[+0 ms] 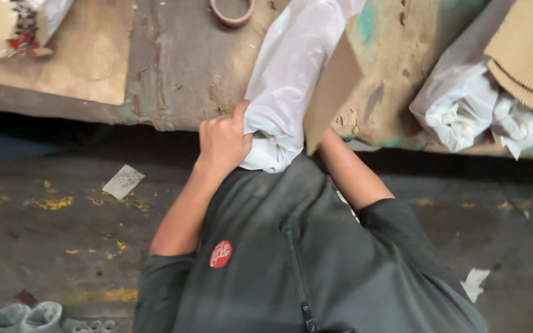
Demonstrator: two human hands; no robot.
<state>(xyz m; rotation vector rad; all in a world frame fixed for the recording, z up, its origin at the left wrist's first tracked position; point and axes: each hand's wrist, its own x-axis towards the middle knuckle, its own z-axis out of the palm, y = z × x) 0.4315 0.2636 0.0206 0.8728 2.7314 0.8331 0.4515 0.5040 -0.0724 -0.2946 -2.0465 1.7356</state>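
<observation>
Left hand point(223, 140): closed in a fist on the lower end of the white bag point(288, 80), at the table point(180, 68) edge; the grip bunches the plastic, seemingly to keep it taut.

Right hand: hidden behind the cardboard sheet point(331, 92); only the forearm shows, so its grip cannot be told. The sheet stands on edge against the bag's right side, apparently propped from behind.

White bag: long, lying across the worn table from the near edge toward the far side, its lower end hanging just over the edge against the person's dark jacket point(303, 259).

Tape roll point(232, 11): far edge of the table, well apart from the hands.

Filled bags point(470, 111): right, on the table, partly under corrugated cardboard point(528, 52).

Paper scrap point(123, 181): on the floor, left.
</observation>
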